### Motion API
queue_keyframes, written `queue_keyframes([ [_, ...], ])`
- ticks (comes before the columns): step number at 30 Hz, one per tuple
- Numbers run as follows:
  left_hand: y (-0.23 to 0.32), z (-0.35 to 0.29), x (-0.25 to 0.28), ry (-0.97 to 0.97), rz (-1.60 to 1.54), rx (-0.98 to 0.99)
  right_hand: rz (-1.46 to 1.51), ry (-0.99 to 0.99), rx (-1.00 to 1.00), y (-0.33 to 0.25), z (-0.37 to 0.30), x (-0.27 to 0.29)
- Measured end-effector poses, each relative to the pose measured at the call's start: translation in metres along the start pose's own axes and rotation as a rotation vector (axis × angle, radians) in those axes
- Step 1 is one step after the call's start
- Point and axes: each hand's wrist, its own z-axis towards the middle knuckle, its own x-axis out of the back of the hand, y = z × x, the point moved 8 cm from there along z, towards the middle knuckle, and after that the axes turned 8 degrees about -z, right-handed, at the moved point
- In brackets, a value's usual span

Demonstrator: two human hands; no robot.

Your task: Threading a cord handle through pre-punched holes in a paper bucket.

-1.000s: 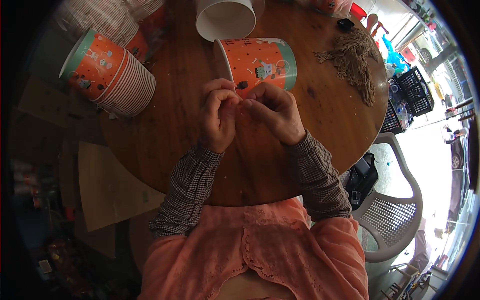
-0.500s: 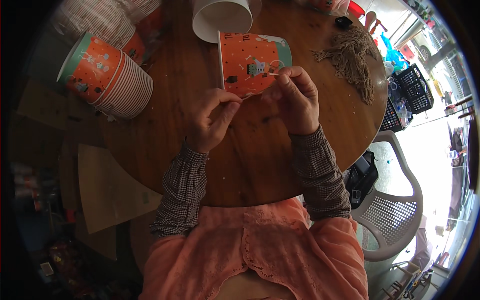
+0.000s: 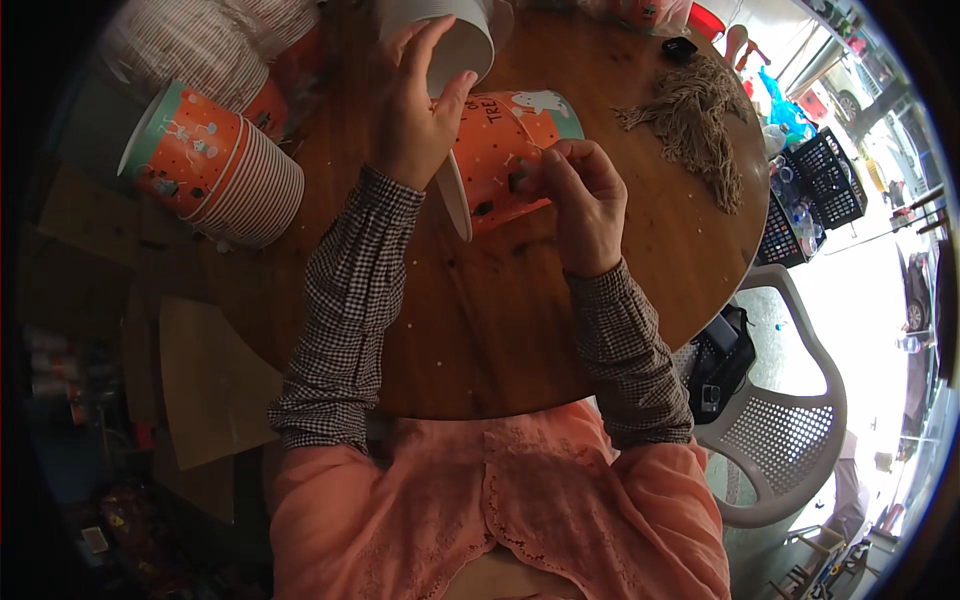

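Observation:
An orange paper bucket with a green base band and cartoon figures lies on its side on the table, its white rim toward my left hand. My left hand is raised at that rim, fingers stretched and thumb apart. Just behind its fingers lies a white bucket; whether they touch it I cannot tell. Against the orange bucket's side, my right hand has thumb and forefinger pinched on a thin string, of which only a faint line shows across the bucket's wall.
A nested stack of orange buckets lies at the left, with plastic-wrapped stacks behind it. A bundle of tan strings and a small black object are at the right of the round wooden table. A grey chair stands beside it.
My left hand has let go near the front of the rim, moved up and away, and opened. The orange bucket has turned and shifted slightly nearer. My right hand keeps its pinch, a little lower.

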Motion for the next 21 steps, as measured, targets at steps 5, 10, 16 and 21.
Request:
queue_keyframes([
  [5,0.002,-0.065,0.017,0.227,-0.308,0.410,-0.020,0.069,-0.027,0.004,0.001,0.008],
  [10,0.018,-0.137,-0.016,0.082,-0.715,0.780,-0.105,0.014,0.034,0.003,-0.002,-0.006],
  [16,-0.004,-0.145,-0.019,0.025,-0.615,0.798,-0.647,-0.026,0.302,-0.010,-0.011,-0.019],
  [21,-0.005,-0.143,-0.012,0.085,-0.680,0.814,-0.793,-0.074,0.370,-0.006,-0.019,-0.035],
])
